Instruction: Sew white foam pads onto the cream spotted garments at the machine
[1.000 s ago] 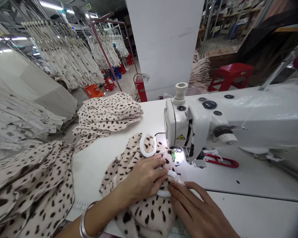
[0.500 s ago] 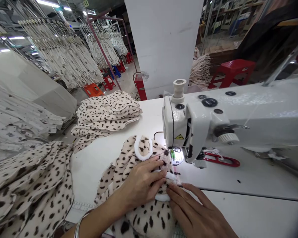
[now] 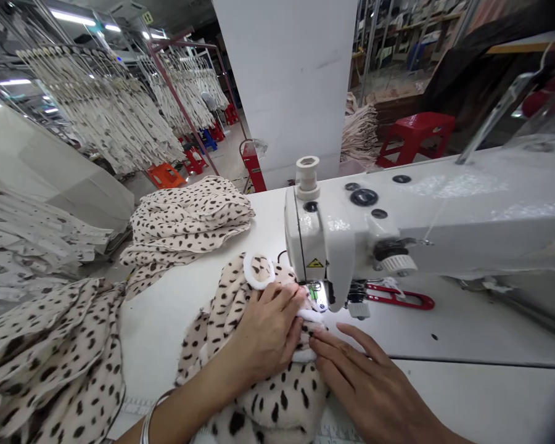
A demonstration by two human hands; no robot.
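Note:
A cream plush garment piece [image 3: 282, 394] with dark spots and white trim lies bunched on the sewing table, its right edge beside the needle area of the white sewing machine [image 3: 314, 228]. My left hand [image 3: 268, 327] rests on top, its bent fingers and thumb closed on the cloth just left of the lit needle plate [image 3: 319, 296]. At the cloth's right edge, my right hand [image 3: 351, 370] lies palm down with fingers stretched out, the fingertips touching the white-trimmed part. A white-bordered oval [image 3: 259, 271] shows above my left hand. Folds hide the cloth under both hands.
Spotted fabric piles stand at the back [image 3: 189, 216] and at the left [image 3: 50, 364]. A red-handled tool [image 3: 398, 296] lies under the machine arm. Behind the table rises a white pillar [image 3: 287, 92], with a red stool [image 3: 416, 135] to its right.
The view has shifted slightly, so the machine appears further left. The left fingers have moved up towards the needle area, and the cloth's trimmed edge lies a little further in towards it.

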